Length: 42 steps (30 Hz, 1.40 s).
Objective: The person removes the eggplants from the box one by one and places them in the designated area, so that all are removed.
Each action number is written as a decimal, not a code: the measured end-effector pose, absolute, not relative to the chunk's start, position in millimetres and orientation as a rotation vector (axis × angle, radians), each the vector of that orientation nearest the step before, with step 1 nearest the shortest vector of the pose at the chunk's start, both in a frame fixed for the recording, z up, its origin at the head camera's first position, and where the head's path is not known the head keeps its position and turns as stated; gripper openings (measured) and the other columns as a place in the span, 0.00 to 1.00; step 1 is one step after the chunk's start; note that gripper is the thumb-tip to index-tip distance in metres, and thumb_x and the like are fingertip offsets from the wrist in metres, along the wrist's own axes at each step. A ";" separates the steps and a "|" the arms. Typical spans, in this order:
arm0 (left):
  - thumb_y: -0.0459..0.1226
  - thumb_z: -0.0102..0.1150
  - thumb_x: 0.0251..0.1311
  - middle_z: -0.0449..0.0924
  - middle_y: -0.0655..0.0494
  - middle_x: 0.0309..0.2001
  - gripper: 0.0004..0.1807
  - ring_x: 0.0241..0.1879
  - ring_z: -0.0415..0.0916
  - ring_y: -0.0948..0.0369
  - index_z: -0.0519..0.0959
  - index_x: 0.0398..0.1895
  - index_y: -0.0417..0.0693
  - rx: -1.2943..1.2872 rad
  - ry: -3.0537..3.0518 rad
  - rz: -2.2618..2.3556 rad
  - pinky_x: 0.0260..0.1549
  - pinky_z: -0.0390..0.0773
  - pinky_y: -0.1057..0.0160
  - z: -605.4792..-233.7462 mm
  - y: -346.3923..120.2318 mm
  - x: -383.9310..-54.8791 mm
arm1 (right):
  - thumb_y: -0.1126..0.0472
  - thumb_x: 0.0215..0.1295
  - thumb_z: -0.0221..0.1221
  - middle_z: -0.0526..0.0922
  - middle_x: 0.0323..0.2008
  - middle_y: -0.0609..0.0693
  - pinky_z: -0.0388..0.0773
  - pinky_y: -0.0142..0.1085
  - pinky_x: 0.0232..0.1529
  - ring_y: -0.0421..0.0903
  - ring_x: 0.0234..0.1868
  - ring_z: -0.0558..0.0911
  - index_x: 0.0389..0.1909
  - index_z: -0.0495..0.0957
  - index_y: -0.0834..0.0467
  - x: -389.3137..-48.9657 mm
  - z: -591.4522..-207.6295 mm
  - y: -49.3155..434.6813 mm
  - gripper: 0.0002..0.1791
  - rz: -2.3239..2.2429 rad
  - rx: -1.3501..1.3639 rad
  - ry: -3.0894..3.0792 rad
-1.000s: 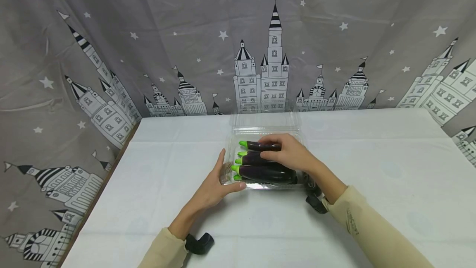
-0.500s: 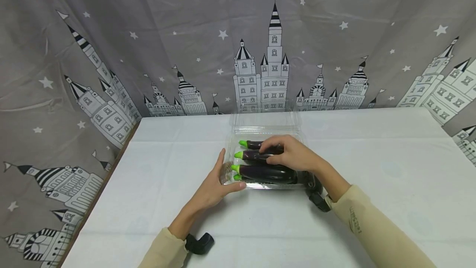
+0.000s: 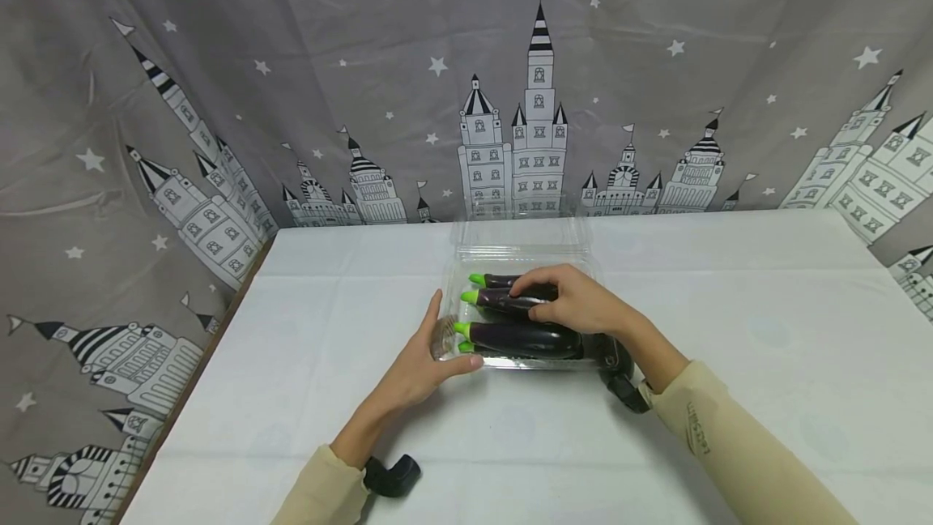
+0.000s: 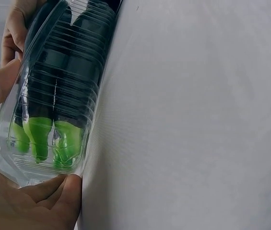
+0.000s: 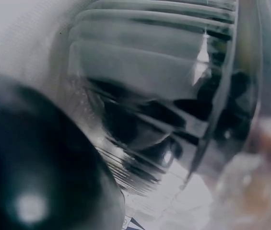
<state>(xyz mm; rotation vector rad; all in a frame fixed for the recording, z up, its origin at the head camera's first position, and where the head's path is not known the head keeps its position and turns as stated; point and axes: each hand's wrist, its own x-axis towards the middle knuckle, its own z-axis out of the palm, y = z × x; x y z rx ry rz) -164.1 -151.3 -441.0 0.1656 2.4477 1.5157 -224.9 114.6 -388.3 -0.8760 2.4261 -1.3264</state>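
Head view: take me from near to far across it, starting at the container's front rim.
Container's front rim → upper front eggplant → eggplant pinched by the right hand → rearmost eggplant → open clear lid → grey castle-print curtain.

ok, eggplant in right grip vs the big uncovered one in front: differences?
The held eggplant is pinched by the right grip; the front eggplant appears untouched.
The held eggplant is partly hidden by that grip; the front eggplant shows end to end.
Where visible, the held eggplant looks slimmer; the front eggplant, thicker.
Both: glossy, dark skin, green stem ends toward the person's left.
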 end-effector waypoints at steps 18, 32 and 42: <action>0.53 0.73 0.50 0.50 0.41 0.76 0.65 0.75 0.44 0.45 0.35 0.80 0.58 0.163 2.437 1.540 0.68 0.45 0.38 -441.0 -150.1 -164.6 | 0.68 0.60 0.61 0.80 0.55 0.55 0.70 0.52 0.56 0.53 0.54 0.75 0.51 0.83 0.57 -222.8 -388.1 117.5 0.18 -1.369 -0.800 2.433; 0.53 0.74 0.49 0.51 0.42 0.76 0.66 0.75 0.45 0.47 0.35 0.80 0.55 0.178 2.427 1.565 0.69 0.45 0.40 -442.2 -151.8 -163.9 | 0.68 0.62 0.63 0.79 0.58 0.57 0.68 0.55 0.60 0.55 0.57 0.76 0.60 0.78 0.61 -220.2 -391.7 120.9 0.24 -1.467 -0.788 2.475; 0.53 0.74 0.50 0.50 0.43 0.76 0.66 0.75 0.44 0.47 0.35 0.80 0.57 0.176 2.431 1.565 0.69 0.45 0.40 -443.0 -152.8 -163.3 | 0.68 0.62 0.64 0.76 0.60 0.57 0.75 0.51 0.52 0.58 0.54 0.77 0.62 0.76 0.60 -220.8 -393.2 125.6 0.25 -1.547 -0.732 2.534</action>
